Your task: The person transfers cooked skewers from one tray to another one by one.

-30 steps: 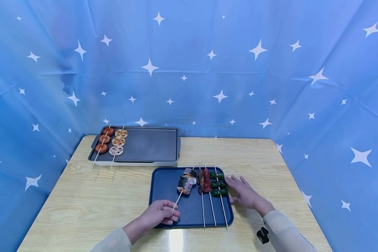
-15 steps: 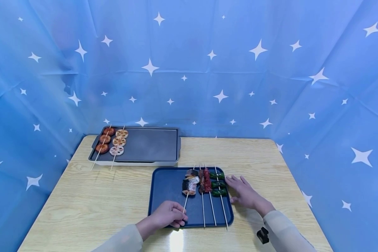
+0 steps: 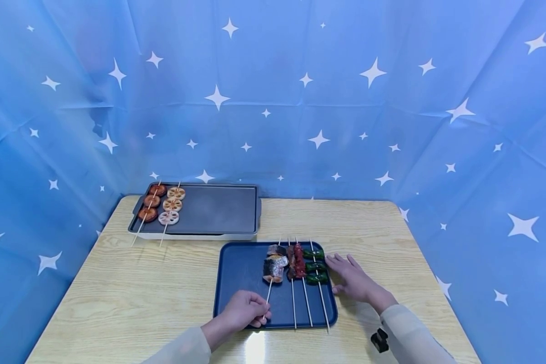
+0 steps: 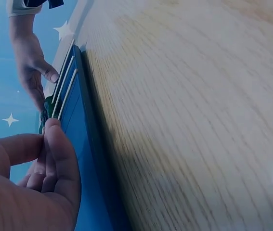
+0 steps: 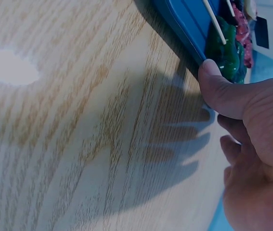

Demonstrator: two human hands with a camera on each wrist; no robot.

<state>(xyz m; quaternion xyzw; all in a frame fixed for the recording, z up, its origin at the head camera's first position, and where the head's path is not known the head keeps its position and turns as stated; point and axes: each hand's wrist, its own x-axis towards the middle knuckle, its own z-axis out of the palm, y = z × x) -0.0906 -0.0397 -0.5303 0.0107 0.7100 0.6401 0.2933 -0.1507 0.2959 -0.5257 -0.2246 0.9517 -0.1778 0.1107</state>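
My left hand pinches the lower stick of a fish skewer, whose silvery-black chunks lie on the blue tray. To the right of the fish are a brown meat skewer, a red meat skewer and a green pepper skewer, side by side. At the tray's right edge is my right hand, fingers extended; its thumb touches the rim in the right wrist view. In the left wrist view, the fingers of my left hand hide most of the stick between them.
Behind the tray to the left stands a dark griddle with a light base. It carries a lotus root skewer and a skewer of brown round slices. A small black object is by my right sleeve. Starred blue curtains surround the wooden table.
My left hand has moved right with the fish skewer, which now lies straighter and closer to the brown meat skewer. My right hand has stayed in place.
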